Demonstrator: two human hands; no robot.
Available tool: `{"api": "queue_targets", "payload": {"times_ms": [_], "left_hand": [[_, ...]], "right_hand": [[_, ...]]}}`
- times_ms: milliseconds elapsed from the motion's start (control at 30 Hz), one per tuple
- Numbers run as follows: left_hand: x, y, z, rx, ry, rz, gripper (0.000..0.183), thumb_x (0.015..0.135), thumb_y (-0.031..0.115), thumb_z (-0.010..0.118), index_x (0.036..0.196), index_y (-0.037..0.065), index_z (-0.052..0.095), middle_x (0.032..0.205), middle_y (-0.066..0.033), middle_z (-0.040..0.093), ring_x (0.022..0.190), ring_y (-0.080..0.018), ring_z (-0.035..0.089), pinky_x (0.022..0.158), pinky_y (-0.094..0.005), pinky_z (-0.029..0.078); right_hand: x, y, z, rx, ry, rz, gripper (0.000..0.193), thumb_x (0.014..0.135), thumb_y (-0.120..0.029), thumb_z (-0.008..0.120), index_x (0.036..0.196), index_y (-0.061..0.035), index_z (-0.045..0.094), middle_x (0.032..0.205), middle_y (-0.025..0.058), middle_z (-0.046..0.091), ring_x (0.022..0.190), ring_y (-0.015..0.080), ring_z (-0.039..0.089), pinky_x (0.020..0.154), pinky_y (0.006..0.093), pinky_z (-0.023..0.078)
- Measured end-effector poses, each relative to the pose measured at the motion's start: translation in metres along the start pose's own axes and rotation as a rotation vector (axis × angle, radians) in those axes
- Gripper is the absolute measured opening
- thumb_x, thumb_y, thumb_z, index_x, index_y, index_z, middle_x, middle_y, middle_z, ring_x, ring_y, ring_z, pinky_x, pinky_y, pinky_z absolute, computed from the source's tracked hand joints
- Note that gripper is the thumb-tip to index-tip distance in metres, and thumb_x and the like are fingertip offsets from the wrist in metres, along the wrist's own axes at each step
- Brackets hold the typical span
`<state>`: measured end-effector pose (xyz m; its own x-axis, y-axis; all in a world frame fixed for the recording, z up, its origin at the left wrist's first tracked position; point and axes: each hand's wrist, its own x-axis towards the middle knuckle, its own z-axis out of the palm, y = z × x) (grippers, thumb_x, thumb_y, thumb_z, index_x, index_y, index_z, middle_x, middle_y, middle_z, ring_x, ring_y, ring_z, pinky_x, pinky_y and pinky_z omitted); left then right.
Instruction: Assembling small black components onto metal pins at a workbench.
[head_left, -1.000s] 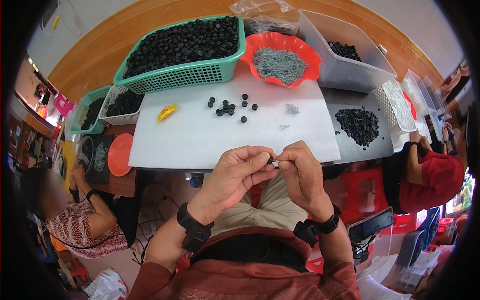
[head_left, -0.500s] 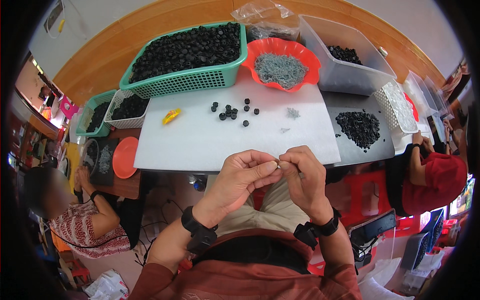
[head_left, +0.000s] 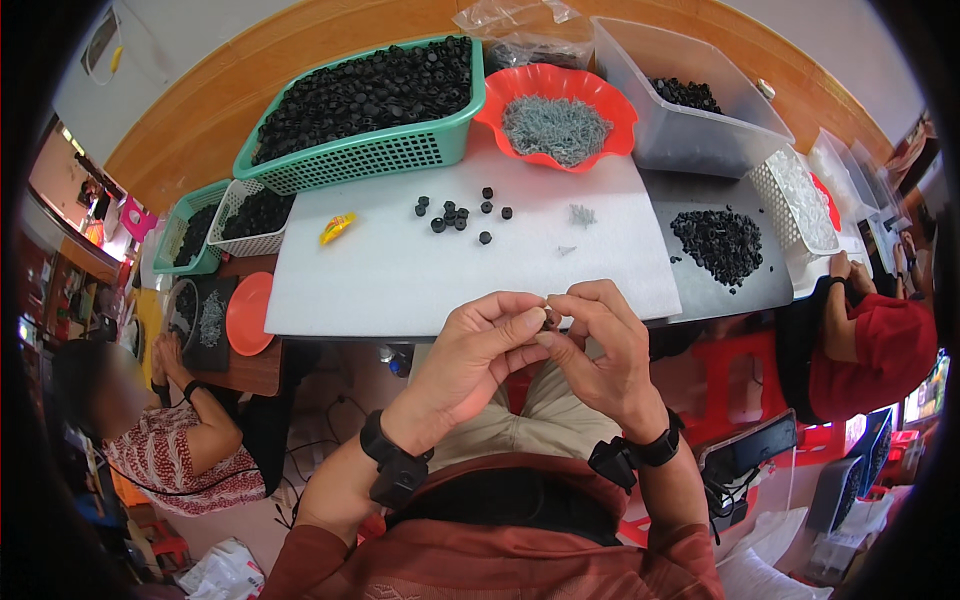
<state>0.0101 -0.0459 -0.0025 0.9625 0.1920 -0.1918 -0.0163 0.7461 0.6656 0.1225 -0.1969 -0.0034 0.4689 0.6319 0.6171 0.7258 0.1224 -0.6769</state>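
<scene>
Just off the table's front edge, my left hand [head_left: 490, 345] and my right hand [head_left: 603, 345] meet fingertip to fingertip. Between them they pinch a small dark round part [head_left: 551, 319], mostly covered by the fingers. Beyond them on the white foam sheet [head_left: 370, 285] lie several black knob-like parts [head_left: 461, 223]. To their right is a small pile of screws [head_left: 581, 214], with a few loose screws [head_left: 566, 250] nearer to me.
A green basket [head_left: 370, 160] of black parts, a red scalloped bowl [head_left: 620, 140] of screws and a clear bin [head_left: 690, 150] line the back. Small black pieces [head_left: 718, 248] lie right on a dark mat. A yellow wrapper [head_left: 338, 228] lies left. People sit at both sides.
The fingers of my right hand have spread and shifted, and the dark round part now shows between my fingertips. The view has moved slightly.
</scene>
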Motion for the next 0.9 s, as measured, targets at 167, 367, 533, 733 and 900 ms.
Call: {"api": "queue_targets", "payload": {"times_ms": [167, 367, 533, 733, 900], "left_hand": [[0.002, 0.0, -0.001, -0.021, 0.0, -0.029, 0.025, 0.103, 0.01, 0.064, 0.126, 0.001, 0.064, 0.112, -0.0104, 0.071, 0.1, -0.0187, 0.073, 0.096, -0.0354, 0.062], [0.003, -0.002, -0.001, -0.058, -0.002, -0.055, 0.028, 0.104, 0.009, 0.062, 0.131, 0.002, 0.061, 0.112, -0.0088, 0.071, 0.101, -0.0185, 0.073, 0.097, -0.0371, 0.061], [0.004, -0.003, 0.0, -0.096, -0.014, -0.049, 0.027, 0.104, 0.01, 0.062, 0.13, 0.002, 0.063, 0.11, -0.0066, 0.071, 0.101, -0.0174, 0.072, 0.097, -0.0367, 0.061], [0.003, -0.005, 0.003, -0.068, 0.014, -0.043, 0.022, 0.104, 0.012, 0.063, 0.123, 0.003, 0.068, 0.11, -0.0059, 0.071, 0.099, -0.0155, 0.072, 0.096, -0.0354, 0.061], [0.004, -0.007, 0.005, -0.033, 0.001, -0.012, 0.023, 0.106, 0.014, 0.061, 0.126, 0.003, 0.067, 0.111, -0.0075, 0.071, 0.101, -0.0158, 0.071, 0.096, -0.0343, 0.061]], "right_hand": [[-0.002, 0.003, 0.002, 0.04, 0.001, 0.025, 0.035, 0.086, -0.001, 0.079, 0.12, -0.0034, 0.069, 0.106, 0.0108, 0.063, 0.066, 0.0156, 0.063, 0.056, 0.0283, 0.052], [-0.004, 0.009, 0.004, 0.069, 0.002, 0.03, 0.036, 0.088, -0.001, 0.077, 0.123, -0.0023, 0.069, 0.106, 0.0114, 0.063, 0.072, 0.017, 0.062, 0.06, 0.0294, 0.052], [-0.005, 0.011, 0.006, 0.096, 0.032, 0.039, 0.037, 0.087, 0.0, 0.077, 0.123, -0.0029, 0.069, 0.107, 0.0112, 0.063, 0.071, 0.0158, 0.061, 0.06, 0.0286, 0.051], [-0.009, 0.012, 0.008, 0.1, 0.071, 0.057, 0.031, 0.086, 0.0, 0.079, 0.117, -0.0043, 0.072, 0.103, 0.0099, 0.063, 0.068, 0.0123, 0.06, 0.059, 0.0263, 0.05], [-0.012, 0.012, 0.013, 0.089, 0.18, 0.04, 0.026, 0.087, 0.0, 0.079, 0.113, -0.003, 0.073, 0.097, 0.0093, 0.063, 0.07, 0.0125, 0.06, 0.059, 0.0255, 0.05]]}}
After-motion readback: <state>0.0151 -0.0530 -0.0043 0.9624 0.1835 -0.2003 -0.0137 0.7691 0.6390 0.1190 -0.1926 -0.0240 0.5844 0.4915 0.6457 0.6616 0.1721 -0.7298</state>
